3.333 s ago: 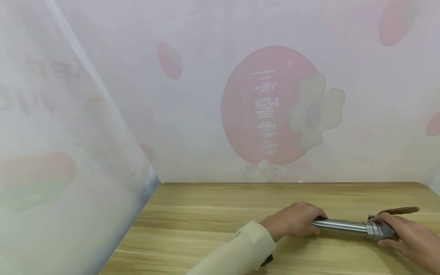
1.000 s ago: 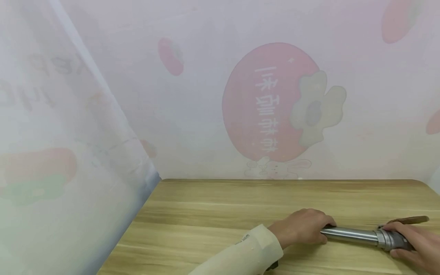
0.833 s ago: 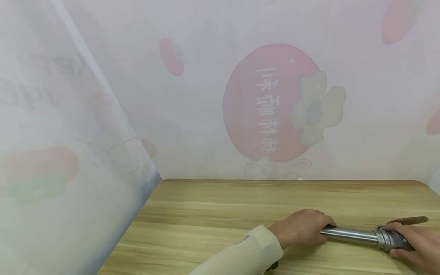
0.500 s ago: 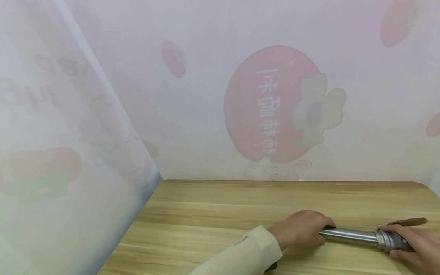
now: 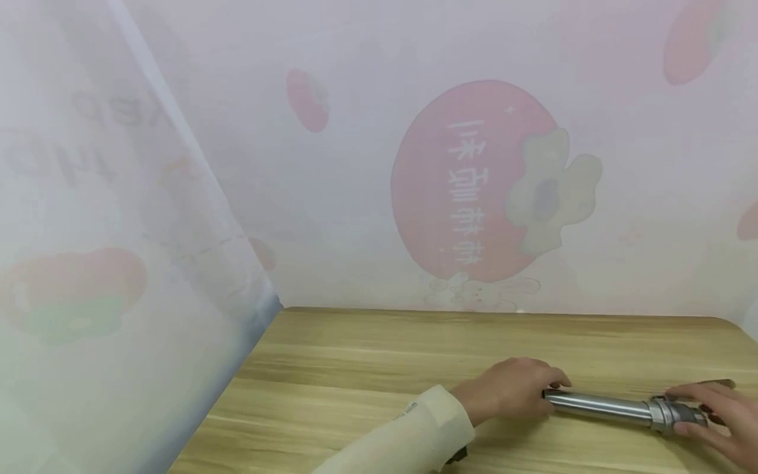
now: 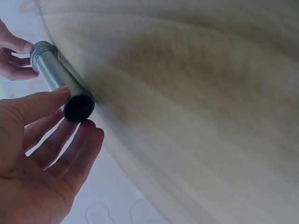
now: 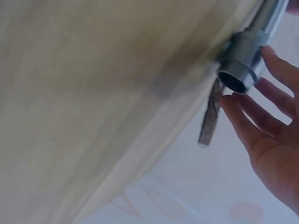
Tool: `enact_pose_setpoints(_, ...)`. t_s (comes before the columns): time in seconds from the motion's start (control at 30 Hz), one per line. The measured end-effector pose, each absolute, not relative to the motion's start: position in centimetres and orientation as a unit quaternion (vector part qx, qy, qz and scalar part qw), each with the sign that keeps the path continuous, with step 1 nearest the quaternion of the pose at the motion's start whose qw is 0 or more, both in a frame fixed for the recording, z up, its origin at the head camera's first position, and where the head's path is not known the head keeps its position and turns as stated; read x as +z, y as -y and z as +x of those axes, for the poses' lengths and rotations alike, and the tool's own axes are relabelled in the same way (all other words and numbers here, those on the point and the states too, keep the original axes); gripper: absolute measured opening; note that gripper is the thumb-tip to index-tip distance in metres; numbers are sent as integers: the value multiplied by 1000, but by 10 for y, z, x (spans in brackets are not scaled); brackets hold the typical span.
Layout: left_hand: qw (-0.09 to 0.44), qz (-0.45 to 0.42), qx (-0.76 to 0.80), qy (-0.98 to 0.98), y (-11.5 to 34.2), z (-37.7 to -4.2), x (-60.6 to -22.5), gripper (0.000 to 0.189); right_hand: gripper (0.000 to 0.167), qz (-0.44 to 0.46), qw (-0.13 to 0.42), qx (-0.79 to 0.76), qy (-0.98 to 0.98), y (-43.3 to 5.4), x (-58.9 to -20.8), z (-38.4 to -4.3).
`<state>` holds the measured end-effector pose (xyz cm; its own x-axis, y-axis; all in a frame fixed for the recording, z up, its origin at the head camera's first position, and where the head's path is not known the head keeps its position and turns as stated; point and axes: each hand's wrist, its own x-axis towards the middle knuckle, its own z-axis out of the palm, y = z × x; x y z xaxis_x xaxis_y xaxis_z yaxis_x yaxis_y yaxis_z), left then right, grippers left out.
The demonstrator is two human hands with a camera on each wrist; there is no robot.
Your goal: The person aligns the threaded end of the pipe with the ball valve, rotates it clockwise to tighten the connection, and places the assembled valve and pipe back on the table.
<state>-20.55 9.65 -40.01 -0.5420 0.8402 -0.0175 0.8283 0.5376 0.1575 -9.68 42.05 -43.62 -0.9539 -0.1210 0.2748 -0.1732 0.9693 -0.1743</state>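
Observation:
A steel pipe (image 5: 598,406) lies on the wooden table with a ball valve (image 5: 663,416) fitted to its right end. The valve's brownish lever (image 7: 209,119) shows in the right wrist view beside its threaded opening. At the pipe's left end is my left hand (image 5: 510,390), thumb tip by the rim and the other fingers loosely spread below, as the left wrist view shows. My right hand (image 5: 734,415) is spread around the valve, its fingers loose and extended, the fingertips close to the valve body. The hollow pipe mouth (image 6: 78,108) faces the left palm.
The wooden table (image 5: 355,355) runs back to a pale printed curtain (image 5: 331,217). Another curtain panel (image 5: 89,217) slopes down along the left edge. A cream sleeve (image 5: 408,434) covers the left forearm.
Both hands have loosened from the pipe and valve. The left has drawn slightly left, baring the pipe's end; the right fingers have straightened and lifted, now partly covering the lever.

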Motion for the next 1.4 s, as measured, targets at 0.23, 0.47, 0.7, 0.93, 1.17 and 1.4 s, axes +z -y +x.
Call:
enact_pose_setpoints(0.23, 56, 469, 78, -878, -77, -210, -394, 40, 46, 154, 289, 70, 942, -413, -427, -101)
enact_pose_setpoints(0.47, 38, 464, 67, -882, -51, -219, -391, 35, 29, 184, 332, 80, 922, -374, -402, -105)
enact_pose_setpoints(0.7, 34, 459, 68, -885, -23, -224, -390, 32, 28, 145, 315, 72, 935, -340, -393, -103)
enact_pose_setpoints(0.93, 31, 434, 88, -896, 9, -227, -388, 30, 29, 140, 304, 72, 939, -310, -393, -105)
enact_pose_setpoints(1.17, 26, 405, 105, -908, 37, -232, -389, 31, 23, 123, 247, 93, 957, -286, -388, -111)
enact_pose_setpoints(1.4, 18, 370, 107, -923, 58, -233, -388, 31, 32, 132, 204, 109, 964, -265, -386, -115)
